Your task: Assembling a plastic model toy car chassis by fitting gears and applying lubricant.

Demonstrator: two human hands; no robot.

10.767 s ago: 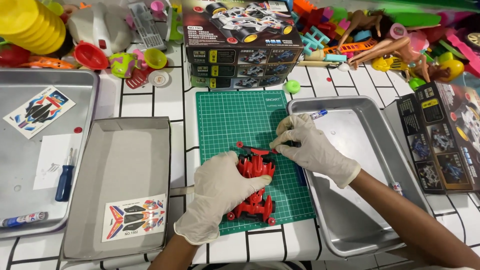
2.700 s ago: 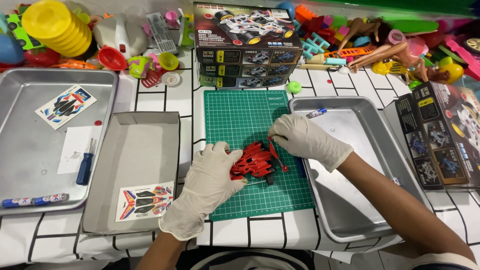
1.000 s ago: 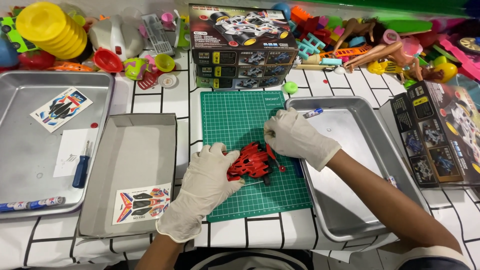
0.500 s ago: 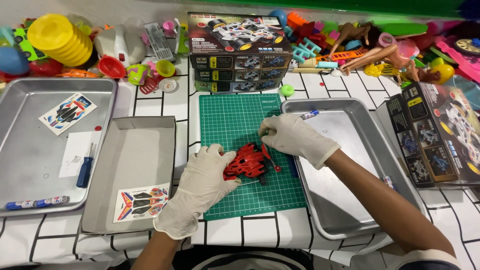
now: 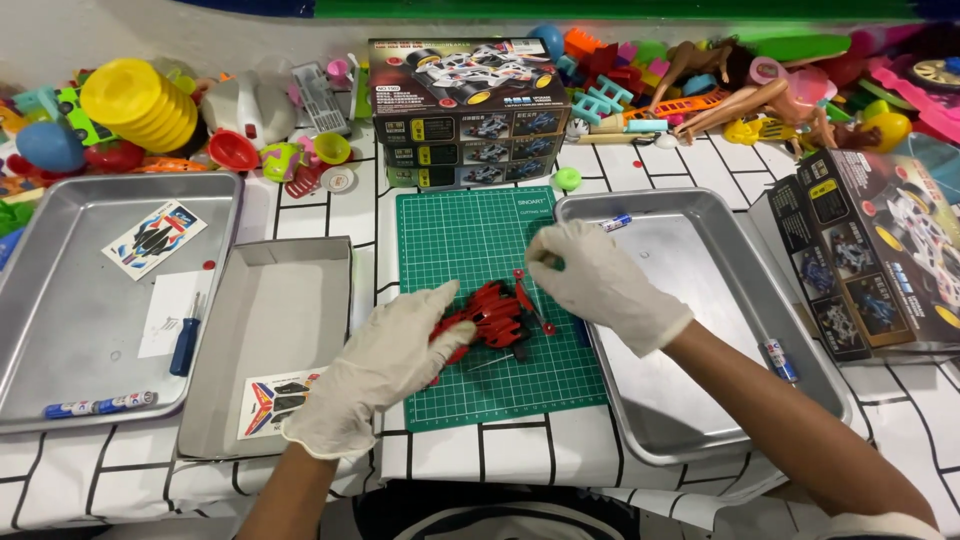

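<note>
A red toy car chassis [image 5: 492, 318] lies on the green cutting mat [image 5: 470, 230]. My left hand [image 5: 385, 358], in a white glove, presses on the chassis's left end and holds it down. My right hand [image 5: 600, 282], also gloved, hovers just right of the chassis with thumb and forefinger pinched together near the mat's right edge; a thin red part [image 5: 530, 300] sticks out beneath it. I cannot tell what the fingertips pinch.
A metal tray [image 5: 745, 330] sits right of the mat, a grey box lid [image 5: 290, 330] with a sticker sheet [image 5: 280, 397] on the left, then another tray [image 5: 80, 330] holding a screwdriver [image 5: 184, 340]. Toy car boxes [image 5: 470, 110] and loose toys line the back.
The right hand has shifted slightly right and up off the chassis. The left hand stays on the red chassis. The camera view moved a little.
</note>
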